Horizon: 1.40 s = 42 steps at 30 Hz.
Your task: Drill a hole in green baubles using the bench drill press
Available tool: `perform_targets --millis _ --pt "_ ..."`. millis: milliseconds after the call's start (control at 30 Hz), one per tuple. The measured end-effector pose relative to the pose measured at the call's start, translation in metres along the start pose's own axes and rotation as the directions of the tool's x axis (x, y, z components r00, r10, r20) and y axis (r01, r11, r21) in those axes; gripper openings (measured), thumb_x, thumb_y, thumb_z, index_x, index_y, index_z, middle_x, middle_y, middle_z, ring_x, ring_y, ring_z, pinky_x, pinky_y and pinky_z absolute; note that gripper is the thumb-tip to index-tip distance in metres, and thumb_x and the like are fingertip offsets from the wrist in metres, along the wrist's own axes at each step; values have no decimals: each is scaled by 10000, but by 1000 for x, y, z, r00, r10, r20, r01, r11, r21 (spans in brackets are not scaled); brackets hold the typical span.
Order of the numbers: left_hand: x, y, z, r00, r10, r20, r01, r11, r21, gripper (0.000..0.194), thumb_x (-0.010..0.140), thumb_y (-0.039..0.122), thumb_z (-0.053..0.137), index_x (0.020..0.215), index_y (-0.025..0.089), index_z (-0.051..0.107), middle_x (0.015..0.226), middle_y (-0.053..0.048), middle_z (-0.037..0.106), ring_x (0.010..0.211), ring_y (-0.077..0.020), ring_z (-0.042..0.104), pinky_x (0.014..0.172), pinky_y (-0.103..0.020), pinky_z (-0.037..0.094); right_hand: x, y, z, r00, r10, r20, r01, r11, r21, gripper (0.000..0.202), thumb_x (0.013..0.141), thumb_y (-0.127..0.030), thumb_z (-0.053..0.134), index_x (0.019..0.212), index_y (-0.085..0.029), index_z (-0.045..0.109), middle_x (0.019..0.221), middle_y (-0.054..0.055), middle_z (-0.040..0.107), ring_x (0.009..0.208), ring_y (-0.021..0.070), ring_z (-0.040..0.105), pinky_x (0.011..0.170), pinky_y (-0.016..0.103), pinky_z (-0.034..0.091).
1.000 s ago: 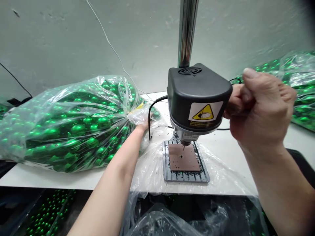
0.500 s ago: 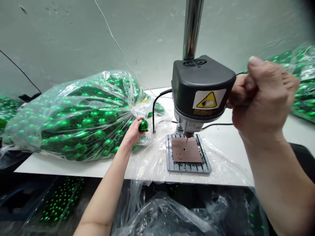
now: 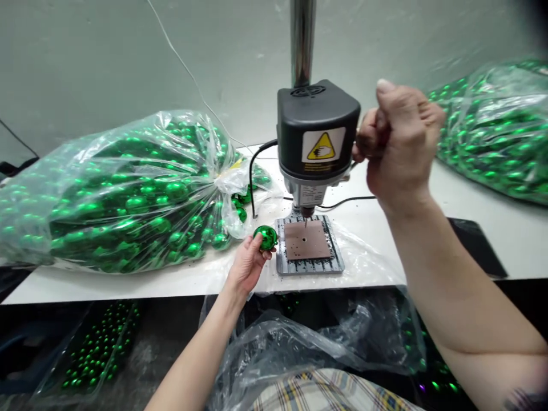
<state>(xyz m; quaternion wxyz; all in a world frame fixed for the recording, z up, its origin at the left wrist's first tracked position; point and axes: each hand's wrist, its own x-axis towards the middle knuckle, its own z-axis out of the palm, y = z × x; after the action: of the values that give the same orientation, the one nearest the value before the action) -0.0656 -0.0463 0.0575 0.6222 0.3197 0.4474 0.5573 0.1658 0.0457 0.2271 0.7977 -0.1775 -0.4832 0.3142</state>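
Your left hand (image 3: 248, 264) pinches shiny green ball (image 3: 269, 237) by grey slotted metal plate's (image 3: 310, 267) left edge; right hand (image 3: 402, 142) fisted, contents unclear.

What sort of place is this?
Probably a small workshop: a bench drill on a white table, a big clear bag of shiny green balls, and dark debris scattered over the drill's base plate.
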Motion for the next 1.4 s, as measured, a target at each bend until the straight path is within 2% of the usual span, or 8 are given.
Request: perform_targets --millis 133,300,433,733,933,1000,1167,1400 --pt "15 -25 17 994 108 -28 -104 986 131 681 642 460 933 1190 197 627 1099 -71 738 935 -183 698 774 -290 542 1 2 -2 1000 6 29 -4 998 -69 560 776 -553 779 544 -251 368 438 -84 295 342 61 260 303 283 210" --pt "35 -35 28 990 140 19 -141 958 250 699 653 440 925 1238 182 645 1119 -88 756 1048 -220 698 947 -362 544 0 0 -3 997 47 69 -38 990 -137 642 795 -748 669 582 -252 322 451 -75 303 388 74 260 350 286 246" --pt "44 -35 32 987 160 33 -162 931 327 693 662 426 920 1246 166 651 1093 -83 758 1051 -219 688 990 -371 528 7 1 -3 991 104 86 -97 992 -87 609 766 -671 751 568 -252 356 460 -63 331 386 85 267 347 299 218" --pt "54 -41 35 970 179 166 -238 849 471 652 706 348 874 1299 175 668 1158 -95 718 988 -219 666 890 -351 538 22 9 2 981 191 21 -191 981 -34 543 725 -535 808 516 -251 396 428 -57 329 356 85 248 315 303 180" --pt "49 -45 45 902 317 292 -427 558 712 553 722 293 860 1252 230 714 1149 -81 715 1097 -282 600 1025 -451 479 21 9 0 985 168 28 -165 983 -79 529 769 -527 770 531 -254 384 445 -50 336 363 88 241 323 305 205" --pt "47 -49 48 881 337 331 -466 506 726 536 740 267 841 1257 238 700 1183 -79 704 1147 -294 579 1062 -470 457 21 10 -1 987 156 45 -151 984 -92 540 762 -568 769 545 -258 383 455 -51 332 368 92 251 326 309 225" --pt "51 -62 47 899 338 279 -432 576 694 590 745 308 856 1295 209 667 1278 -125 612 1277 -321 525 1119 -480 442 21 9 -3 984 167 61 -162 984 -80 536 707 -584 799 549 -266 399 465 -53 326 371 94 261 322 308 220" --pt "55 -68 41 888 358 288 -455 603 655 602 752 332 853 1310 224 655 1288 -124 599 1275 -324 540 1137 -501 431 20 6 -2 984 152 93 -143 985 -98 560 742 -586 782 549 -255 374 446 -54 332 365 90 265 329 306 213"
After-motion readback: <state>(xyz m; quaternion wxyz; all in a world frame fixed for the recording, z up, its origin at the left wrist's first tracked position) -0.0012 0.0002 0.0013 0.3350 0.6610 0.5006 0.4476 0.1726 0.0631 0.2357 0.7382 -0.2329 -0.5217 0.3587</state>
